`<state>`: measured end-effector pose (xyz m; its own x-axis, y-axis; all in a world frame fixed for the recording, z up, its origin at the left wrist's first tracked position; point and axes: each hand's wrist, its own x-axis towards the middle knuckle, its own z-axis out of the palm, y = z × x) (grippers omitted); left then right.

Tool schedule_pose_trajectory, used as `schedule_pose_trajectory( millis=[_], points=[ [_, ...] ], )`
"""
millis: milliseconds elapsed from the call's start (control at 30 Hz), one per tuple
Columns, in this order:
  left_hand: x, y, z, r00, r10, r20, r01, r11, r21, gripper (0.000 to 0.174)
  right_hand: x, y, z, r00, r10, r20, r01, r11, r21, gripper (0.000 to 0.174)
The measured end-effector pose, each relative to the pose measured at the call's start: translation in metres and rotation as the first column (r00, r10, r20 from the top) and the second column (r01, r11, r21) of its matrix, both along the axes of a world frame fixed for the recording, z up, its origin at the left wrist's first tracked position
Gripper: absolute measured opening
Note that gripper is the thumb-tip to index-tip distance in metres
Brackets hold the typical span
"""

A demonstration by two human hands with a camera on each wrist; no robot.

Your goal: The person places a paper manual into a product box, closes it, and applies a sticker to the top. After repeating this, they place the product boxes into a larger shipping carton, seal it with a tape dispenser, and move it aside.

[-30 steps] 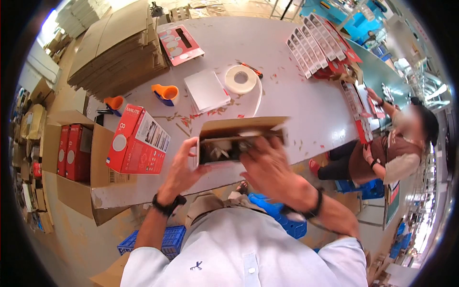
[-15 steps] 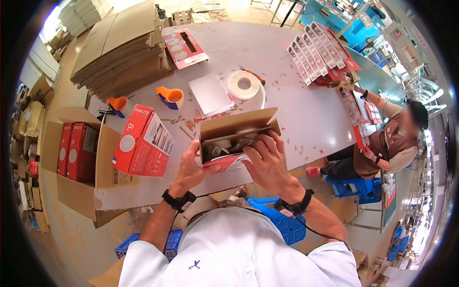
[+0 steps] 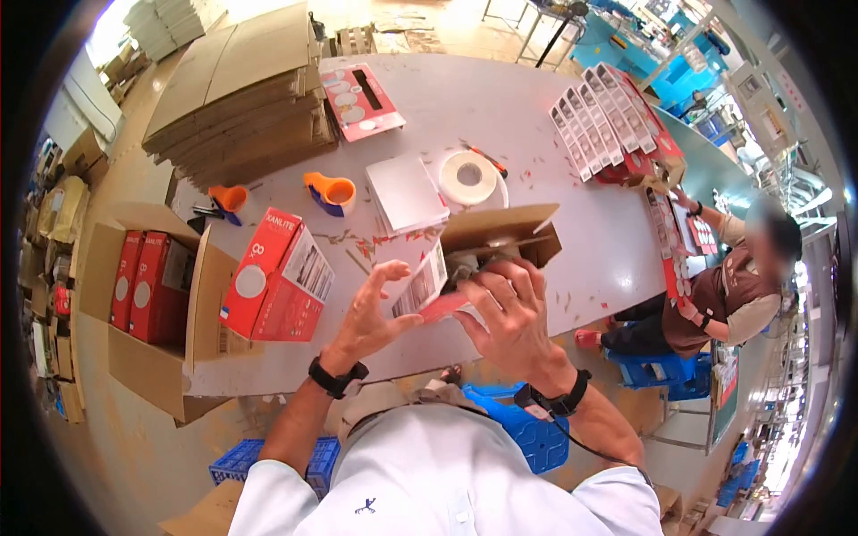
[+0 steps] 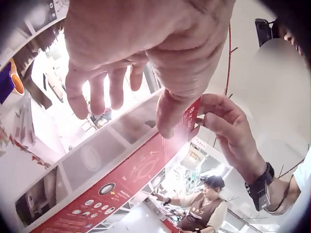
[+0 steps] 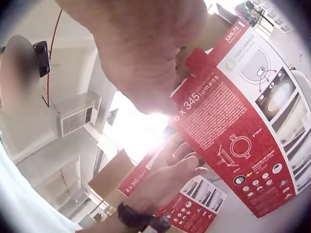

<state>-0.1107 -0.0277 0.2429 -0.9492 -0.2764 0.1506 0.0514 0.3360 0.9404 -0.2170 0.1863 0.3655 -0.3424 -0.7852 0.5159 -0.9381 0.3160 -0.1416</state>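
Note:
An open red and white box [image 3: 427, 284], brown inside, is tilted over the table's near edge, its flap standing up at the back. My right hand [image 3: 514, 313] grips its near right rim, fingers reaching in over the opening; the contents are partly hidden. In the right wrist view the red printed face [image 5: 228, 121] of this box shows under that hand. My left hand [image 3: 371, 313] is at the box's left side, fingers spread and off its wall. The thumb of the left hand [image 4: 146, 53] lies at the box's edge in the left wrist view.
A closed red box [image 3: 275, 281] stands at left beside a carton [image 3: 214, 308] holding red boxes. Behind are tape dispensers [image 3: 332, 192], white sheets [image 3: 407, 192], a tape roll [image 3: 467, 177] and stacked cardboard [image 3: 234, 89]. Another person [image 3: 737, 277] sits at right.
The box has turned and shifted right, now showing its printed left side. My left hand has loosened from its left wall and its fingers have spread. My right hand has stayed at the opening.

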Motion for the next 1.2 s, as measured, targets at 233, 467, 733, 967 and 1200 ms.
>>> schedule_pose_trajectory(
  millis=[233,467,733,967,1200],
  points=[
    [-0.025,0.028,0.005,0.988,0.044,-0.147,-0.072,0.979,-0.191,0.092,-0.011,0.009,-0.026,0.993,0.016,0.116,-0.016,1.000,0.002,0.052],
    [-0.027,0.034,0.023,0.997,0.014,-0.076,-0.001,0.985,0.170,0.066,-0.005,0.008,-0.034,1.000,0.024,-0.004,-0.025,0.998,-0.051,0.048],
    [-0.024,0.029,0.032,0.998,0.019,-0.064,0.004,0.941,0.340,0.063,0.000,-0.005,-0.018,1.000,-0.010,0.021,0.010,1.000,0.006,0.039],
    [0.005,0.002,0.036,0.999,-0.008,-0.044,0.012,0.995,0.099,0.073,0.035,-0.016,-0.006,0.999,-0.002,0.045,0.000,0.999,0.051,0.045],
    [-0.001,-0.019,0.030,0.997,-0.070,0.029,0.065,0.988,0.137,0.077,0.005,0.031,0.037,0.966,-0.210,0.152,0.237,0.953,-0.188,0.045]
  ],
)
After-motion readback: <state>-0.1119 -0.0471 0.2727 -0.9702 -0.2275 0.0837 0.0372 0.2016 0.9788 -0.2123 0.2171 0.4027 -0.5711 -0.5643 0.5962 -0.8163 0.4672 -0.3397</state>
